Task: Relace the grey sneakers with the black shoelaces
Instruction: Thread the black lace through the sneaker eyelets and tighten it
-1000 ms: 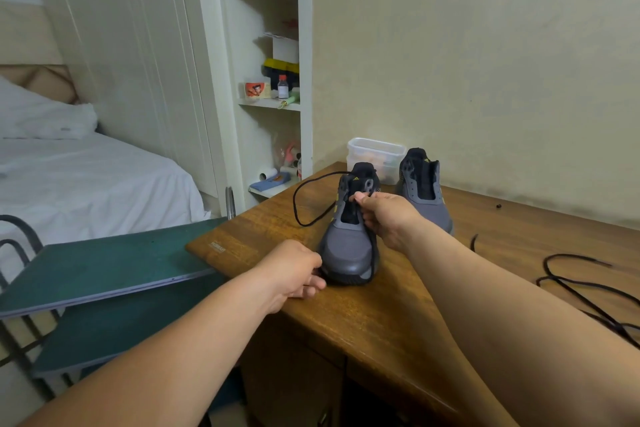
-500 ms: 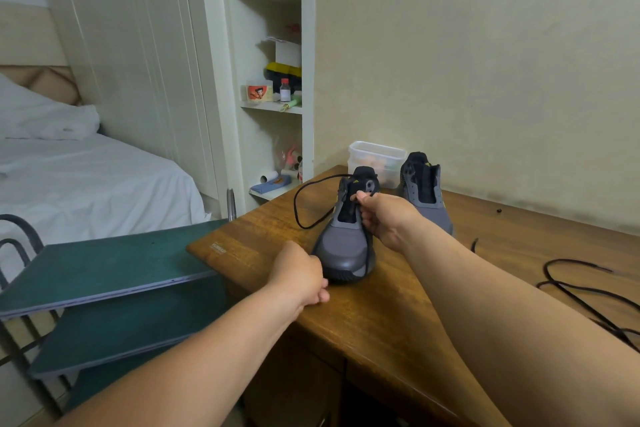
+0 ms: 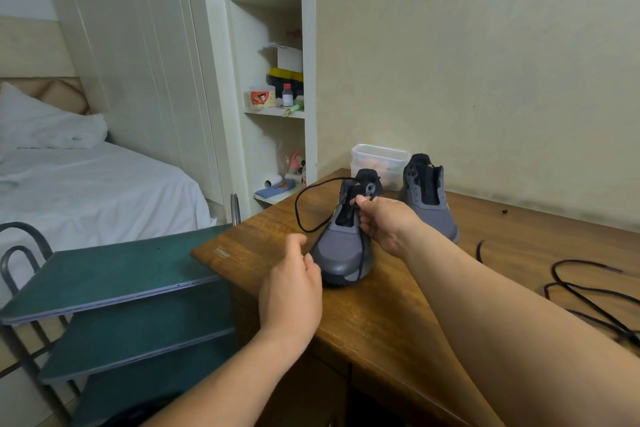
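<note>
At the near left corner of the wooden counter [image 3: 398, 315], the left hand [image 3: 294, 284] is being held loosely curled and empty just beside the toe of the nearer grey sneaker [image 3: 346, 246], which is being kept toe-forward. A black shoelace [image 3: 304, 204] is being looped out to that shoe's left and is being pinched at the upper eyelets by the right hand [image 3: 384, 222]. The lace is likely to behave as light, limp and slightly slippery cord, best taken near its tip; the shoe is judged light but firm-soled, best steadied at the toe or sidewall. Behind, the second grey sneaker [image 3: 427, 194] is being left unlaced in front of a clear plastic tub [image 3: 375, 159]. Farther right, a second black shoelace [image 3: 588, 295] is being left coiled loose, its end cut off by the frame. The eyelet being threaded and the lace tip are being hidden by the fingers.
</note>
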{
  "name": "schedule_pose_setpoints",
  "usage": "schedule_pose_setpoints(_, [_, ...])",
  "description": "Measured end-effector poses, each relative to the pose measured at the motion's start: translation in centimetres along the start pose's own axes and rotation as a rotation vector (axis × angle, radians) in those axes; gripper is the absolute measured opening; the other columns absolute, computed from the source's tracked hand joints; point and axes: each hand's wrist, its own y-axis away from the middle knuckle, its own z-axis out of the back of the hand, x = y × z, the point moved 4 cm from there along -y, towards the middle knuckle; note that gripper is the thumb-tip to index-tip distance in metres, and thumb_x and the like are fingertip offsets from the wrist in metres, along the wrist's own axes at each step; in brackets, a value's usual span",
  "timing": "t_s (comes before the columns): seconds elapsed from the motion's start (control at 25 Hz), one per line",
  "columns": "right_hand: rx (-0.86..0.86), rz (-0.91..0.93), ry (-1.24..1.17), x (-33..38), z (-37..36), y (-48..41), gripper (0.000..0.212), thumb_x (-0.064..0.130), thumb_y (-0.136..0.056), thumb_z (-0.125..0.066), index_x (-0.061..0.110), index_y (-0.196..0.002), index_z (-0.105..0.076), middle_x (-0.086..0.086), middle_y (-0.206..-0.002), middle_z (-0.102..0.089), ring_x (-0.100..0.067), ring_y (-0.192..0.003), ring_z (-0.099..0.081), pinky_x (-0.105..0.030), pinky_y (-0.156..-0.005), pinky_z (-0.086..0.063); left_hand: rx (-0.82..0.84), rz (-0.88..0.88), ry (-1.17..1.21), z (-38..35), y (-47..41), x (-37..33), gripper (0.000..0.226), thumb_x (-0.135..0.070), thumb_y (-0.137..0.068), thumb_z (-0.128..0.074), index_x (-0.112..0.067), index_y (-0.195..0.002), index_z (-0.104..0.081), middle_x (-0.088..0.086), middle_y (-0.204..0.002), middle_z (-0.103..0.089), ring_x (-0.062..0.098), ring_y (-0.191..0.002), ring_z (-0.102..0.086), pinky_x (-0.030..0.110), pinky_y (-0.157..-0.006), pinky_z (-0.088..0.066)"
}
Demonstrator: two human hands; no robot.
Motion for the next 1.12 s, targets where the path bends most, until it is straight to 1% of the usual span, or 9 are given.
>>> schedule_pose_setpoints(0.12, [-0.045, 0.006, 0.001, -0.8, -0.1, -0.4, 0.023, 0.021, -0.103, -0.066, 0.004, -0.117, -0.074, 0.002, -0.072, -0.057, -0.010, -0.064, -0.048, -0.020, -0.058, -0.049, 0.105, 0.414, 0.307, -0.3, 0.4, 0.8, 0.027, -0.018, -0.109, -0.053, -0.016, -0.136, -0.051, 0.001, -0.092, -0.072, 0.011, -0.079, -0.072, 0.028, -0.070, -0.060])
schedule_pose_setpoints(0.2, [-0.075, 0.019, -0.004, -0.8, -0.1, -0.4, 0.022, 0.021, -0.104, -0.065, 0.005, -0.117, -0.073, 0.001, -0.070, -0.053, -0.011, -0.062, -0.044, -0.021, -0.058, -0.045, 0.175, 0.691, 0.545, -0.8, 0.9, 0.4, 0.016, -0.012, -0.107, -0.057, -0.008, -0.122, -0.062, 0.010, -0.092, -0.075, 0.017, -0.081, -0.075, 0.034, -0.079, -0.065])
schedule_pose_setpoints(0.32, [-0.090, 0.020, -0.023, -0.8, 0.1, -0.1, 0.017, 0.022, -0.104, -0.065, 0.009, -0.113, -0.070, 0.000, -0.072, -0.052, -0.011, -0.064, -0.044, -0.023, -0.063, -0.045, 0.212, 0.802, 0.617, -1.0, 1.4, -0.7, 0.008, -0.009, -0.105, -0.059, -0.007, -0.110, -0.064, 0.014, -0.094, -0.072, 0.018, -0.077, -0.073, 0.033, -0.079, -0.066])
schedule_pose_setpoints(0.48, [-0.097, -0.006, -0.035, -0.8, 0.2, -0.1, 0.021, 0.024, -0.104, -0.065, 0.008, -0.116, -0.071, 0.001, -0.071, -0.054, -0.011, -0.062, -0.046, -0.023, -0.061, -0.044, 0.227, 0.502, 0.369, -0.4, 0.9, -2.4, 0.007, -0.019, -0.105, -0.058, -0.014, -0.105, -0.064, 0.010, -0.091, -0.070, 0.018, -0.075, -0.066, 0.033, -0.073, -0.060])
schedule_pose_setpoints(0.68, [-0.063, -0.026, -0.017, -0.3, 0.3, 0.4, 0.017, 0.024, -0.104, -0.065, 0.010, -0.111, -0.071, 0.002, -0.067, -0.053, -0.010, -0.057, -0.046, -0.021, -0.053, -0.045, 0.280, 0.531, 0.845, 0.6, -0.8, -4.8, 0.010, -0.009, -0.105, -0.056, -0.008, -0.104, -0.066, 0.006, -0.078, -0.064, 0.013, -0.063, -0.059, 0.024, -0.056, -0.051])
schedule_pose_setpoints(0.72, [-0.050, -0.014, 0.004, 0.1, 0.3, 0.7, 0.016, 0.023, -0.104, -0.065, 0.010, -0.110, -0.072, 0.002, -0.068, -0.053, -0.011, -0.058, -0.047, -0.021, -0.053, -0.046, 0.271, 0.495, 0.851, 0.9, -1.6, -4.5, 0.012, -0.011, -0.106, -0.056, -0.010, -0.108, -0.068, 0.006, -0.084, -0.067, 0.013, -0.065, -0.060, 0.024, -0.057, -0.051])
schedule_pose_setpoints(0.92, [0.026, 0.209, 0.325, 4.8, 0.4, 1.6, 0.020, 0.022, -0.102, -0.069, 0.008, -0.087, -0.070, -0.004, -0.075, -0.059, -0.018, -0.071, -0.053, -0.028, -0.066, -0.051, 0.261, 0.122, 0.381, 1.3, -4.6, -2.8, 0.028, -0.016, -0.111, -0.049, -0.025, -0.133, -0.064, 0.001, -0.099, -0.072, 0.016, -0.081, -0.067, 0.030, -0.073, -0.059])
schedule_pose_setpoints(1.0, [0.032, 0.265, 0.431, 6.2, 0.0, 1.0, 0.024, 0.025, -0.100, -0.071, 0.003, -0.090, -0.074, -0.005, -0.077, -0.066, -0.020, -0.073, -0.058, -0.032, -0.071, -0.055, 0.238, 0.029, 0.340, 0.8, -6.2, -2.9, 0.032, -0.018, -0.110, -0.052, -0.029, -0.137, -0.061, -0.004, -0.106, -0.071, 0.016, -0.092, -0.069, 0.032, -0.080, -0.061])
schedule_pose_setpoints(1.12, [0.056, 0.307, 0.559, 7.2, -0.5, -0.1, 0.027, 0.025, -0.101, -0.070, -0.001, -0.098, -0.076, -0.007, -0.081, -0.070, -0.020, -0.072, -0.059, -0.031, -0.068, -0.051, 0.328, -0.099, 0.268, -1.0, -8.0, -3.5, 0.051, -0.035, -0.102, -0.067, -0.037, -0.150, -0.049, -0.003, -0.139, -0.056, 0.011, -0.107, -0.065, 0.029, -0.093, -0.058])
